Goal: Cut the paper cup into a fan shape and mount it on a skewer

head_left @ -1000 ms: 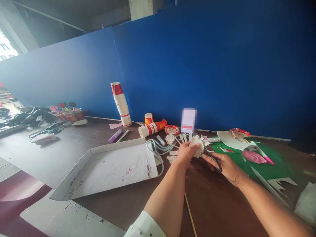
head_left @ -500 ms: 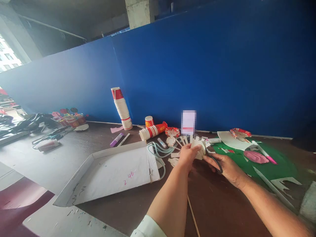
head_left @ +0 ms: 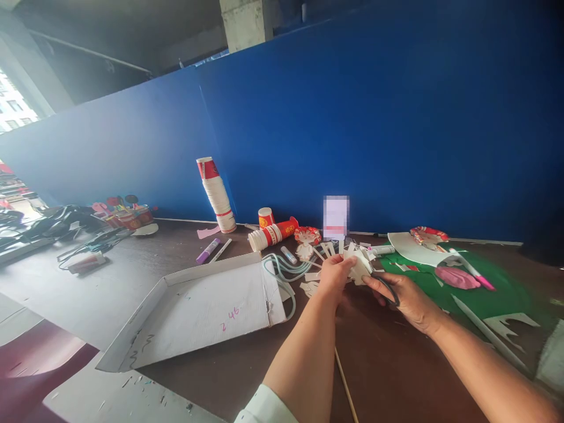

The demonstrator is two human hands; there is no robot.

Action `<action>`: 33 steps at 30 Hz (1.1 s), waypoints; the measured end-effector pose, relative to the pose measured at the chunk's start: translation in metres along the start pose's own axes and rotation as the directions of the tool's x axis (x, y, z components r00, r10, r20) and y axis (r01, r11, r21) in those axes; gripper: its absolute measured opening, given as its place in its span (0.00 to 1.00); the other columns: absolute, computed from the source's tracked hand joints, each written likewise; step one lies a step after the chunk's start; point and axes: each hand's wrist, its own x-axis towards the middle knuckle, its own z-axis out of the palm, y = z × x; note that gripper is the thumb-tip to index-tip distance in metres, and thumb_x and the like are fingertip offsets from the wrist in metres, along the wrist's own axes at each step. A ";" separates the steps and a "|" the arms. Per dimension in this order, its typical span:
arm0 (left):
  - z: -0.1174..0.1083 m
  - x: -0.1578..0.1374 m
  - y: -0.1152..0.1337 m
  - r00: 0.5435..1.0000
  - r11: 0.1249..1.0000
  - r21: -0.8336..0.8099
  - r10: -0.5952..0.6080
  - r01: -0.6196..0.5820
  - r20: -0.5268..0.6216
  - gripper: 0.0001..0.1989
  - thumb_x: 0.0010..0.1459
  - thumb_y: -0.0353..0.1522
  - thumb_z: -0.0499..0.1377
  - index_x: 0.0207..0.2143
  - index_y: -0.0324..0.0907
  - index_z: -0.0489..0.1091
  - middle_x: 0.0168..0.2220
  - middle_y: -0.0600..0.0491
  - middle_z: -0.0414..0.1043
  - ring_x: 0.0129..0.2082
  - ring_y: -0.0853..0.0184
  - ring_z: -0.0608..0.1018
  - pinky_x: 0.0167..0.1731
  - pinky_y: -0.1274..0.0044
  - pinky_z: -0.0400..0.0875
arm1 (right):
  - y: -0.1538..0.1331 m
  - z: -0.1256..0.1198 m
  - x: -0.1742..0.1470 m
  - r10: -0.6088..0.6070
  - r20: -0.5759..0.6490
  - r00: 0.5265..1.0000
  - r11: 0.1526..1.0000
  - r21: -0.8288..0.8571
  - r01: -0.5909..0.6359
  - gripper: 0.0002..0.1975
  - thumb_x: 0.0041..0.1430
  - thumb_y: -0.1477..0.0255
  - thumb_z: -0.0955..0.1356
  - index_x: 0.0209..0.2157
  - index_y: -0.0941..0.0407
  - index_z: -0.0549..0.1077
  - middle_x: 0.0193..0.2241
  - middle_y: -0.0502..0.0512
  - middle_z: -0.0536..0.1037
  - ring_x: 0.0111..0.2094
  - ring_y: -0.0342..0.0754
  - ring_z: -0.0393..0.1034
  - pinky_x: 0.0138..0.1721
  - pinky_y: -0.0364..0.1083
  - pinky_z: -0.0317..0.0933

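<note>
My left hand (head_left: 333, 275) pinches a piece of white paper (head_left: 361, 268) between thumb and fingers. Several slits or strips show along the paper's far side. Black-handled scissors (head_left: 391, 289) are in my right hand (head_left: 403, 296), its fingers round the handle loops. Their blades lie at the paper's right edge, mostly hidden by the paper and fingers. Just behind my left hand stand white paper strips (head_left: 331, 249), and paper scraps (head_left: 310, 288) lie beside it. A paper cut-out figure with a red-patterned top (head_left: 307, 236) is further left.
A shallow white box lid (head_left: 198, 311) lies left of my arms. Beyond it are a leaning stack of paper cups (head_left: 215, 197), a toppled cup stack (head_left: 273, 234) and a coiled pale cable (head_left: 293, 267). Green paper (head_left: 502, 305) with a pink marker (head_left: 484, 283) lies right. A thin stick (head_left: 346, 385) rests in front.
The paper in my left hand has turned slightly and its lower edge shifted right. The scissors' handles have moved a little to the right. The view has shifted slightly.
</note>
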 end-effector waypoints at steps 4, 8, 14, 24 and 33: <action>0.001 -0.001 0.003 1.000 1.000 0.030 0.004 -0.004 -0.020 0.11 0.43 0.36 0.67 0.25 0.38 0.72 0.19 0.56 0.67 0.19 0.74 0.66 0.23 0.80 0.62 | -0.002 0.000 -0.002 0.008 -0.018 1.000 0.999 0.032 -0.007 0.22 0.51 0.49 0.70 0.20 0.53 0.70 0.17 0.48 0.68 0.21 0.45 0.61 0.22 0.43 0.50; 0.003 -0.002 0.005 0.999 0.998 0.058 0.017 -0.015 -0.043 0.09 0.44 0.34 0.66 0.22 0.38 0.71 0.18 0.56 0.66 0.18 0.74 0.65 0.22 0.80 0.60 | -0.004 0.002 -0.004 0.002 -0.043 0.999 1.000 -0.009 -0.003 0.24 0.52 0.47 0.68 0.20 0.54 0.70 0.16 0.48 0.67 0.21 0.45 0.59 0.22 0.44 0.49; 0.001 -0.003 0.005 0.998 0.991 0.135 0.031 -0.025 -0.049 0.09 0.46 0.35 0.65 0.24 0.38 0.71 0.19 0.55 0.67 0.19 0.73 0.67 0.23 0.79 0.61 | -0.004 0.000 -0.005 -0.103 -0.056 0.993 0.987 -0.128 0.096 0.27 0.54 0.45 0.65 0.18 0.53 0.68 0.16 0.49 0.68 0.22 0.46 0.62 0.26 0.46 0.53; -0.001 0.002 0.000 0.998 0.987 0.156 0.044 -0.037 -0.046 0.13 0.44 0.39 0.67 0.25 0.38 0.72 0.21 0.54 0.69 0.20 0.71 0.68 0.23 0.78 0.62 | 0.005 -0.007 0.002 -0.049 0.003 0.999 0.981 -0.185 0.049 0.22 0.53 0.49 0.67 0.20 0.52 0.71 0.16 0.49 0.69 0.22 0.47 0.65 0.26 0.46 0.55; -0.002 -0.002 0.003 0.998 0.986 0.161 0.047 -0.040 -0.040 0.12 0.45 0.38 0.66 0.25 0.38 0.72 0.21 0.54 0.68 0.20 0.72 0.67 0.24 0.78 0.62 | 0.003 -0.003 0.004 -0.039 -0.029 0.999 0.992 -0.124 0.036 0.23 0.51 0.48 0.69 0.18 0.53 0.69 0.16 0.48 0.68 0.20 0.46 0.64 0.26 0.46 0.56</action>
